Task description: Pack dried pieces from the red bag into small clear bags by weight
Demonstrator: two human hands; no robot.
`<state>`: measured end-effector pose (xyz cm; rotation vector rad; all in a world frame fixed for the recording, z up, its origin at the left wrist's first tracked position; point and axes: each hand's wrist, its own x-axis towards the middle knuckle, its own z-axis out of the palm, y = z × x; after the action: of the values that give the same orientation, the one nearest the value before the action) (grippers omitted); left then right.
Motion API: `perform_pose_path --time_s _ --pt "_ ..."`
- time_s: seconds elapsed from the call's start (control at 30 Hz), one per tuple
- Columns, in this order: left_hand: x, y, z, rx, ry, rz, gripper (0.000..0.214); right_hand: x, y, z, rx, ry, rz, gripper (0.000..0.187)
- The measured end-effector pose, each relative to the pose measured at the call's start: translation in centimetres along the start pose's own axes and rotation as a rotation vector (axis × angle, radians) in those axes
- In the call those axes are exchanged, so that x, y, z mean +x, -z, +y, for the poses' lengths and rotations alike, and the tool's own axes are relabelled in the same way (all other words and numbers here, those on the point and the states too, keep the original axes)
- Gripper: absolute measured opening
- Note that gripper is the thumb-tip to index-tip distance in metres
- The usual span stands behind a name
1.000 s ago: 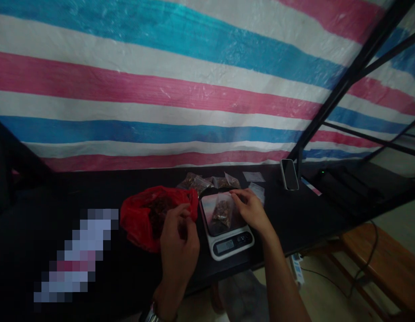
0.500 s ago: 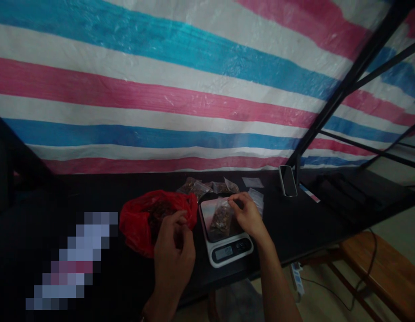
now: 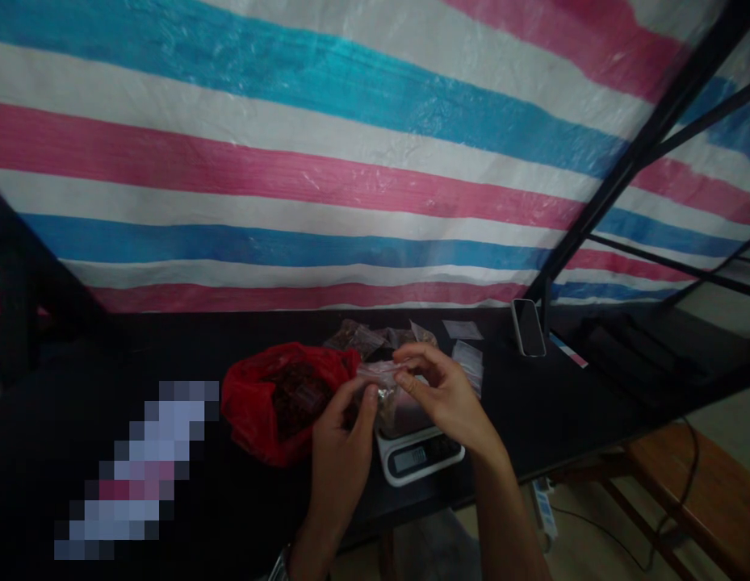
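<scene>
A small clear plastic bag (image 3: pixel 387 395) with brown dried bits hangs over the white kitchen scale (image 3: pixel 418 456) on the black table (image 3: pixel 169 355). My left hand (image 3: pixel 341 448) pinches its left upper corner. My right hand (image 3: pixel 444 391) pinches its top edge on the right. Both hands are closed on the bag, lifted off the scale's plate. Left of my hands lies an open red plastic bag (image 3: pixel 271 399) with dark dried material inside.
Behind the scale lie filled small bags (image 3: pixel 356 335) and empty clear bags (image 3: pixel 468 355). A phone (image 3: pixel 528 327) leans at the back right. A striped tarp (image 3: pixel 290 161) forms the back wall. A wooden bench (image 3: pixel 707 492) stands at the lower right, beyond the table's edge.
The small bag was lying on the scale under my right fingers. My left hand came over from the red bag, and both hands now hold the small bag up above the scale.
</scene>
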<state>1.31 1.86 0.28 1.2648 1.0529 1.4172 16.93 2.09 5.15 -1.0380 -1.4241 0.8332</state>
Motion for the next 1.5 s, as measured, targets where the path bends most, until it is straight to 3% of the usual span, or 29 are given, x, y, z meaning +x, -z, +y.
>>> perform_pose_path --time_s 0.3,0.63,0.93,1.03,1.27,1.5 --pt "0.6 0.3 0.3 0.049 -0.081 0.001 0.025 0.1 -0.1 0.7 0.064 -0.044 0.042 0.023" --pt "1.0 -0.2 -0.3 -0.026 0.010 0.073 0.037 -0.2 0.0 0.4 0.064 -0.006 0.026 0.025" --pt "0.6 -0.4 -0.5 -0.023 -0.022 -0.013 0.026 -0.4 0.2 0.5 0.020 -0.031 0.019 0.024" --pt "0.3 -0.3 -0.5 -0.029 -0.011 -0.063 0.026 -0.5 0.3 0.6 0.008 -0.034 -0.017 0.032" --pt "0.2 -0.4 -0.3 -0.054 -0.016 -0.051 0.023 -0.9 0.1 0.3 0.020 -0.029 -0.027 0.022" --pt "0.1 -0.5 -0.5 -0.055 -0.011 -0.057 0.024 -1.3 0.2 -0.1 0.055 -0.058 -0.073 0.034"
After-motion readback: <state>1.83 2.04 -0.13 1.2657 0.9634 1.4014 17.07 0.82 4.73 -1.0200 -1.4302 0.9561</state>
